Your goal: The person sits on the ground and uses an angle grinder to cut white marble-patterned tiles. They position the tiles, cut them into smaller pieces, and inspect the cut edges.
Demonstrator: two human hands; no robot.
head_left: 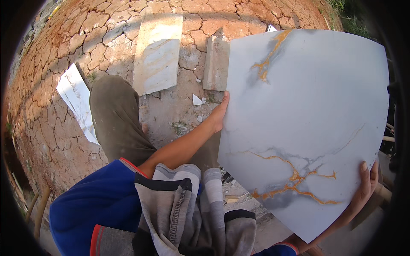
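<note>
Two hands of ours are on one large white tile [307,98] with grey clouding and orange-gold veins, which fills the right half of the frame. Our left hand [219,114] is closed on its left edge near the middle of the frame, the thumb at the border; the other fingers are hidden behind the tile. Our right hand [368,181] is clamped on the opposite edge at the lower right, digits showing at the rim, with the forearm passing behind the tile's lower side. One corner points toward the bottom of the frame.

We judge the step in hand to be holding and steadying this tile; whether anything beneath bears some of its weight, we cannot tell. Any shift from here seems to call for both our hands moving together, since so broad a piece would likely swing if one side slipped, and its corners look easy to chip.

At upper centre a veined slab [156,64] lies on the cracked earth [98,25], with a narrow block [216,64] beside it, just left of our tile. A white veined piece [77,100] lies at the left of the frame, next to our knee [114,113], and a small white shard [197,100] lies below the block.
</note>
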